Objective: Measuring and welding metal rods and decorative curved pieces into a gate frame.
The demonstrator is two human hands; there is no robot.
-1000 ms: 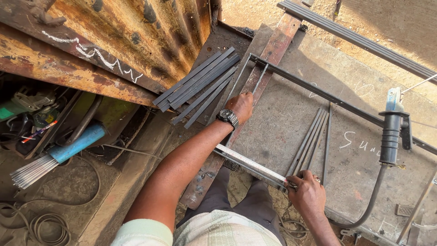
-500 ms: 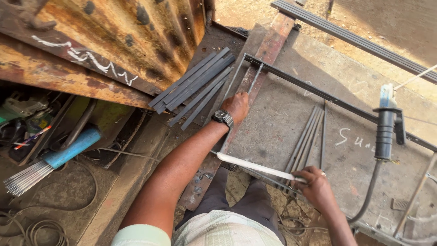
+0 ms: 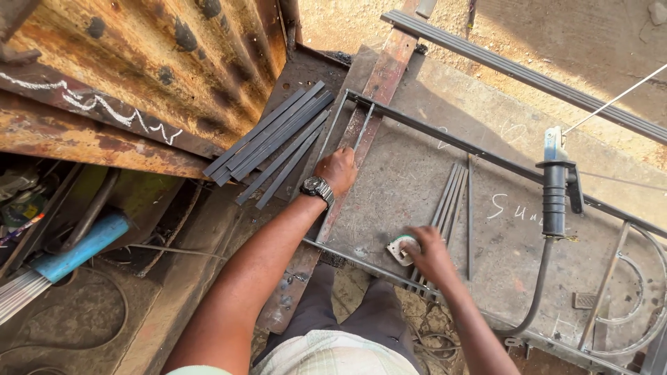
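My left hand (image 3: 338, 169), with a wristwatch (image 3: 318, 187) on its wrist, lies on the left side bar of a thin rectangular metal frame (image 3: 431, 135), fingers curled over it. The frame lies flat on a grey steel work table (image 3: 403, 180). My right hand (image 3: 429, 253) is near the table's front edge, its fingers closed around a small round whitish object (image 3: 400, 248). A bundle of thin steel rods (image 3: 453, 194) lies just right of that hand, inside the frame.
A black welding electrode holder (image 3: 554, 194) with its cable stands at the right. Several flat dark bars (image 3: 274, 149) lean by a rusty corrugated sheet (image 3: 139, 62). A blue tube (image 3: 80, 248) and welding rods (image 3: 21, 295) lie at lower left. Curved metalwork (image 3: 625, 278) is at far right.
My right hand let go of the bright flat strip at the front edge and moved up and left onto the round whitish object. My left hand stayed on the frame.
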